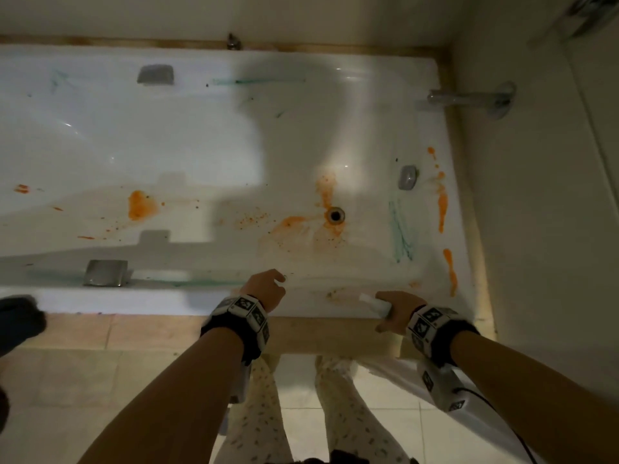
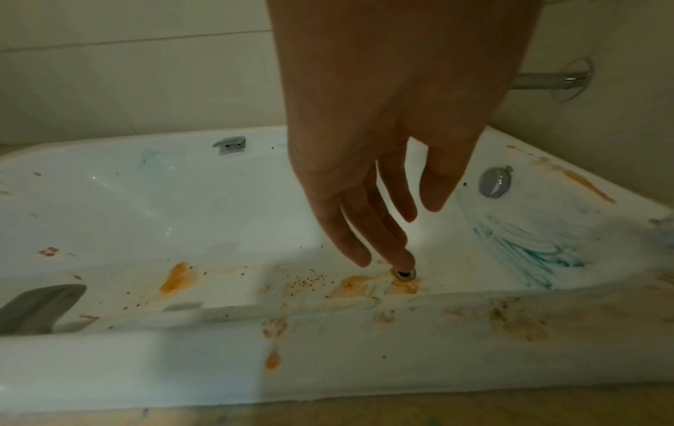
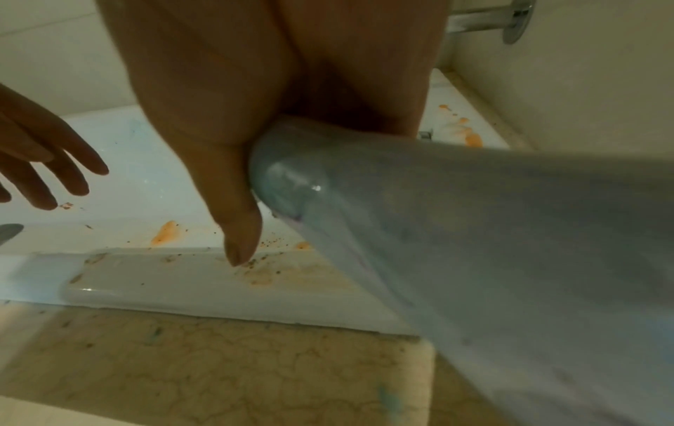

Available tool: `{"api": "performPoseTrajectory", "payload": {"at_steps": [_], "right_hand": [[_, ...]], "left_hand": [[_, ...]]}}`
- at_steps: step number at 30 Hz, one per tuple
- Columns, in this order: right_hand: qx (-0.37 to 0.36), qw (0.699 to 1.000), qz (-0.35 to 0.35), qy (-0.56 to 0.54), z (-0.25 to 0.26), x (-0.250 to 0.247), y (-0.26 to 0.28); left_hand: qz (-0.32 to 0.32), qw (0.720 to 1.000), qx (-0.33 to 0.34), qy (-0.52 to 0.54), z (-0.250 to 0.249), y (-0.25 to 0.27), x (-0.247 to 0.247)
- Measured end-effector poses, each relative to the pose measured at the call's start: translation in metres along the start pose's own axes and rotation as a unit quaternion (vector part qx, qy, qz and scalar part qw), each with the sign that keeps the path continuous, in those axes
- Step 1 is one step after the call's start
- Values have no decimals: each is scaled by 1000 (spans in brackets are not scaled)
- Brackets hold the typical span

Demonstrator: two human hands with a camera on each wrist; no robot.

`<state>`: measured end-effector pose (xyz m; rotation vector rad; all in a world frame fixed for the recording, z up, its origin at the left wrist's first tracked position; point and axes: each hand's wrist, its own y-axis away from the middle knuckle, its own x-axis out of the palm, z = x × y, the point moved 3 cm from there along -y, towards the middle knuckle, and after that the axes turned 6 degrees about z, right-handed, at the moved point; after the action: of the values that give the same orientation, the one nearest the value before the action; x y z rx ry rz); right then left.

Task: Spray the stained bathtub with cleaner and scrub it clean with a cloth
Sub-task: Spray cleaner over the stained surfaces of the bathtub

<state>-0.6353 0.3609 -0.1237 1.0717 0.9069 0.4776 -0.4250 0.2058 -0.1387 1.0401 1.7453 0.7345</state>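
The white bathtub (image 1: 167, 135) lies across the head view, smeared with orange stains (image 1: 140, 205) and teal streaks (image 1: 402, 229), thickest around the drain (image 1: 336, 215). My left hand (image 1: 268, 289) hovers over the near rim with straight, relaxed fingers (image 2: 364, 207) and holds nothing. My right hand (image 1: 398, 306) grips a pale spray bottle (image 3: 474, 230) above the stained near rim (image 3: 218, 282), and the bottle's white top (image 1: 373, 302) points left. The thumb (image 3: 237, 224) lies along the bottle's neck. No cloth is clearly in view.
A chrome spout (image 1: 469, 98) juts from the right wall, with a grey overflow knob (image 1: 408, 177) below it. Grey grab handles (image 1: 155, 74) (image 1: 105, 272) sit on both long sides. A dark blurred object (image 1: 20, 318) rests at the rim's left end. My legs stand on the tiled floor (image 1: 100, 396).
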Motion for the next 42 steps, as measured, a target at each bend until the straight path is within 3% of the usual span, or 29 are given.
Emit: {"api": "performPoseTrajectory", "payload": {"at_steps": [7,21,33,42], "right_hand": [[-15,999,41,-17,-41,-8,9],[66,988,-60,-127,-105,-13,24],[82,979,-69,-176,-122,-16,26],[119,945,-175,-247,-138,-28,29]], "left_hand": [[-14,1000,0,-15,-37,-5,12],[-19,999,3,-40,-62,-9,14],[-23,999,3,-41,-62,-6,9],[-23,998,1,-51,-66,-3,3]]}}
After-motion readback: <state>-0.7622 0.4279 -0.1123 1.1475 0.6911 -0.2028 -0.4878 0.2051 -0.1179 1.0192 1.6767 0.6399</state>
